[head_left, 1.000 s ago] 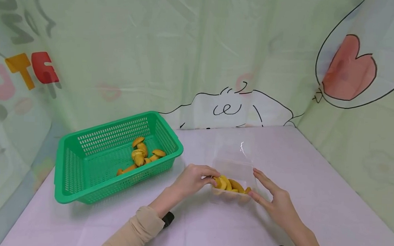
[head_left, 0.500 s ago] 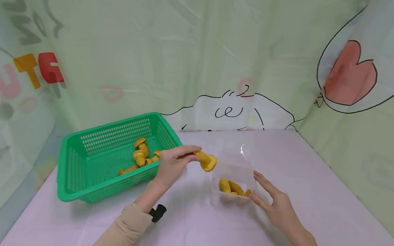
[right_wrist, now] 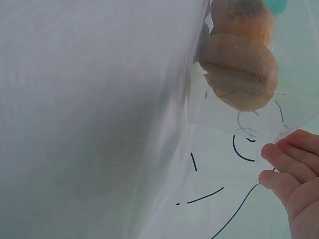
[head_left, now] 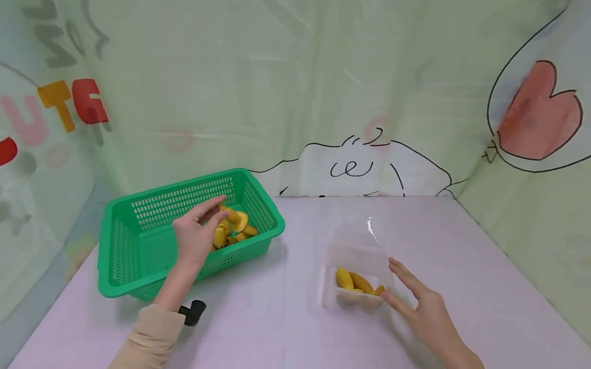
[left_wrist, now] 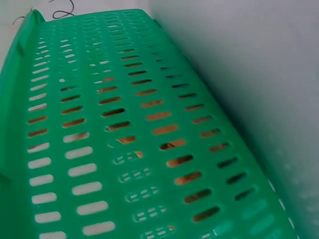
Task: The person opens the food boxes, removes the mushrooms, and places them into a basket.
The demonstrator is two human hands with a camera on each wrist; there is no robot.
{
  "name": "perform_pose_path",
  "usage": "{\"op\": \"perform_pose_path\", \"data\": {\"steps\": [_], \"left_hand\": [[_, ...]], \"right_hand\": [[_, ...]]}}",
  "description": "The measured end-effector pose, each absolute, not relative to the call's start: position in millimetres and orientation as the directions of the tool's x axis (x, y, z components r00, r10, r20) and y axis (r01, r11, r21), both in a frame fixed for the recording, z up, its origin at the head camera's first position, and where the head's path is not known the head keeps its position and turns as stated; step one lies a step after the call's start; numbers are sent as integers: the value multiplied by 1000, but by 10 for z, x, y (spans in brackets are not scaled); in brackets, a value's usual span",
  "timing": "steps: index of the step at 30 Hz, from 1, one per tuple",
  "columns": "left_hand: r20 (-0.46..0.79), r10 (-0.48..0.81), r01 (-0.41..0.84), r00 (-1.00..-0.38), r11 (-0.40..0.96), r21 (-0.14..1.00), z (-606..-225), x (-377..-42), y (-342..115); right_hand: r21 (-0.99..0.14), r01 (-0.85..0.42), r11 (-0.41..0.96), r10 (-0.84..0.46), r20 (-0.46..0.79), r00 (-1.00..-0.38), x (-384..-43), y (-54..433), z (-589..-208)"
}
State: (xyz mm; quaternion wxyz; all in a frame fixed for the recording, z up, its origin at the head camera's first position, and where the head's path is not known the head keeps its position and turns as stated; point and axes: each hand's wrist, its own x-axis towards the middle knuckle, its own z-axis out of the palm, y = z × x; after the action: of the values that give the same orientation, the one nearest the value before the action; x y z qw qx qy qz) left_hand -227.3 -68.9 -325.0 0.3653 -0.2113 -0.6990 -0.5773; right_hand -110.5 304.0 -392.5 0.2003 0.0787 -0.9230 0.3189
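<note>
Over the right half of a green slotted basket (head_left: 134,279), my left hand (head_left: 194,236) has its thumb and index finger apart. A yellow-brown mushroom (head_left: 239,222) shows just beyond those fingertips, above several more like it; its far end is partly behind the hand. The left wrist view shows only the basket's side (left_wrist: 119,124), with brown patches behind the slots. My right hand (head_left: 427,314) rests straight fingertips along the right side of a clear plastic box (head_left: 325,291). Several mushrooms (head_left: 360,283) lie inside it, seen through the plastic as rounded brown shapes (right_wrist: 241,72) in the right wrist view.
The box's clear lid (head_left: 356,228) stands raised at its back. Both containers sit on a pale lilac tablecloth (head_left: 286,330), with a gap between them. A printed curtain (head_left: 281,82) hangs behind the table.
My left hand has lifted a mushroom out of the clear box, carried it left over the basket and spread its fingers there. The right hand has stayed at the box.
</note>
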Motion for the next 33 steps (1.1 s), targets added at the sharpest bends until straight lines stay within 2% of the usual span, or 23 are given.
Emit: {"op": "perform_pose_path", "data": {"steps": [5, 14, 20, 23, 25, 28, 31, 33], "left_hand": [[757, -161, 697, -633, 307, 648, -3265, -2258, -676], [788, -83, 765, -610, 199, 613, -3406, -2381, -502], [838, 99, 840, -537, 158, 519, -3565, -2341, -101], [843, 219, 870, -492, 82, 486, -3712, -2350, 143], [818, 296, 861, -493, 28, 508, -3743, -2315, 305], [739, 418, 804, -529, -32, 594, -3753, -2274, 529], [584, 575, 691, -573, -43, 721, -3738, -2267, 747], [457, 681, 609, -572, -21, 793, -3731, -2279, 898]], "right_hand": [[-555, -283, 782, -19, 433, -901, -1079, 3063, -3926], [-554, -291, 780, -20, 442, -897, -1051, 3055, -3896], [-556, -293, 778, -26, 437, -899, -1051, 3062, -3890], [-555, -298, 776, -30, 439, -898, -1060, 3057, -3890], [-555, -299, 777, -33, 438, -898, -1071, 3049, -3890], [-554, -305, 774, -38, 441, -897, -1084, 3034, -3889], [-556, -314, 769, -42, 447, -894, -1088, 3023, -3887], [-555, -312, 771, -39, 448, -893, -1084, 3022, -3889]]}}
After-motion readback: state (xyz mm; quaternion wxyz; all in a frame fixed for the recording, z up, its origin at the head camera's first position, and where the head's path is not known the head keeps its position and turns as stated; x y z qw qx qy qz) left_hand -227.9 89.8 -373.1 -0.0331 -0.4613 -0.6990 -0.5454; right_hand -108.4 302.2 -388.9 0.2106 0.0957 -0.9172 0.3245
